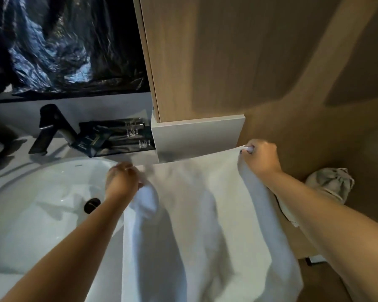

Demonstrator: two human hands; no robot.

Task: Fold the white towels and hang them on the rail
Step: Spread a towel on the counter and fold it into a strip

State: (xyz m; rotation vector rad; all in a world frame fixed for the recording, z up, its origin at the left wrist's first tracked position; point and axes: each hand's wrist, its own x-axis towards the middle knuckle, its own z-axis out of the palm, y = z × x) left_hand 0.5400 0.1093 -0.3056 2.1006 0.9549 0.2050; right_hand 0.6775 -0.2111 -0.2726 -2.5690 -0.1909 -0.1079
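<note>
white towel (196,214): held up by its top edge, spread between both hands, the rest hanging straight down toward the bottom of the view in loose vertical folds. it hangs just in front of the basin rim and the pale block under the wooden cabinet.

right hand (260,158): fingers curled round the top right corner, a small tab of hem showing at the knuckles. edge runs from it leftward, fairly taut.

left hand (122,179): blurred. fingers look curled on the top left corner, with a bunch of cloth gathered just below the wrist. exact pinch not readable.

rail: not seen in this view; cannot say where it is.

judgement: step in hand is opening the towel out flat before the first fold. to do it well:
- level the two hands; left sits lower than right, so the top edge slopes.
- free the bunched cloth under the left hand so the corner is a single layer.
- then bring corner to corner, hems matched, and let the weight of the cloth pull the fold straight.

beyond the left hand: white basin (31,203) with dark drain (92,205), black tap (52,129), dark sachets (116,136). below the right forearm: a grey bundled cloth (332,182) against the wooden wall.
</note>
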